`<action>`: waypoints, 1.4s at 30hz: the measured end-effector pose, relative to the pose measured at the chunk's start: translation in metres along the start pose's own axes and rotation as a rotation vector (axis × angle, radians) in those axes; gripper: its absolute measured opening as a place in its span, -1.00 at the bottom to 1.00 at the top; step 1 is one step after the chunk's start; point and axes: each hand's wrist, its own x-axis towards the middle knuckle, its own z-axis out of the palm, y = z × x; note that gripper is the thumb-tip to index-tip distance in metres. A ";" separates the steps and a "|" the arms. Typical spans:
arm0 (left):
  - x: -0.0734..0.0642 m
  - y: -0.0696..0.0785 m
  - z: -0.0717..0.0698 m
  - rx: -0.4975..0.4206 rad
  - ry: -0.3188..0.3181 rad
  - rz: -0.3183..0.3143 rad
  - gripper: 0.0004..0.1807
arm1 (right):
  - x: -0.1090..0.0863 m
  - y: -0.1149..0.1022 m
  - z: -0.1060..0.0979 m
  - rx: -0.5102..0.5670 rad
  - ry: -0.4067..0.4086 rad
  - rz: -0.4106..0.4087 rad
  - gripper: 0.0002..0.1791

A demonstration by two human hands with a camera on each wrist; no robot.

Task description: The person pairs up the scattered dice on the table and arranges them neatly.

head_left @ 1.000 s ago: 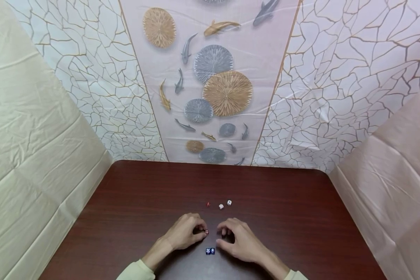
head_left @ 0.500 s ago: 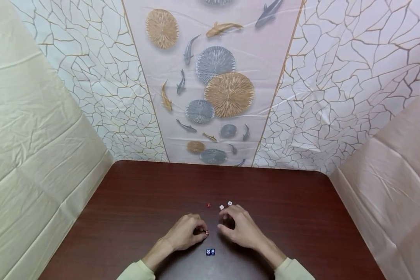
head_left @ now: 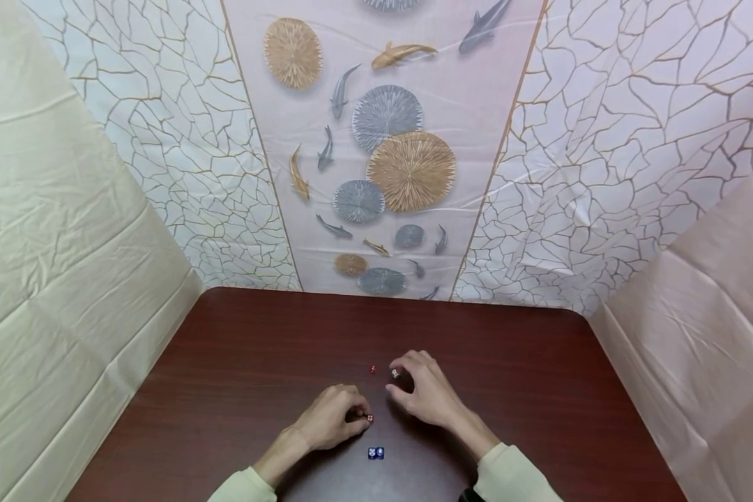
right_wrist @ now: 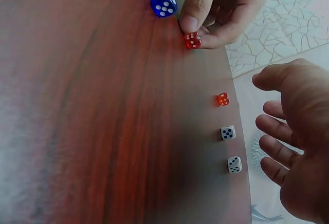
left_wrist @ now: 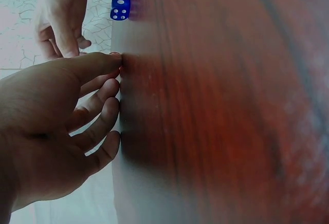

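Note:
Thumb and fingers of my left hand (head_left: 332, 417) pinch a small red die (right_wrist: 193, 40) at the tabletop. Ahead of it, my right hand (head_left: 428, 390) hovers with its thumb and fingers spread apart and nothing between them. It is close to a white die (head_left: 395, 374), which shows beside its fingers. In the right wrist view a second white die (right_wrist: 234, 165) sits near the first; the hand hides it in the head view. Another red die (head_left: 373, 369) lies left of the white one. Two blue dice (head_left: 376, 453) stand side by side, nearer the person than the left hand.
A dark reddish wooden table (head_left: 276, 335) carries all the dice. Behind it hangs a patterned cloth (head_left: 408, 171) with fish and round shapes. Plain pale cloths, on the left (head_left: 69, 244) and on the right (head_left: 696, 314), flank the table.
My right hand has moved forward, away from the blue dice, to the white dice, and now covers one of them in the head view. The left hand stays in place with its red die.

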 end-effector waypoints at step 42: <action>0.000 -0.003 0.007 0.009 0.041 0.029 -0.93 | 0.037 0.003 0.033 -0.113 -0.055 0.027 -0.73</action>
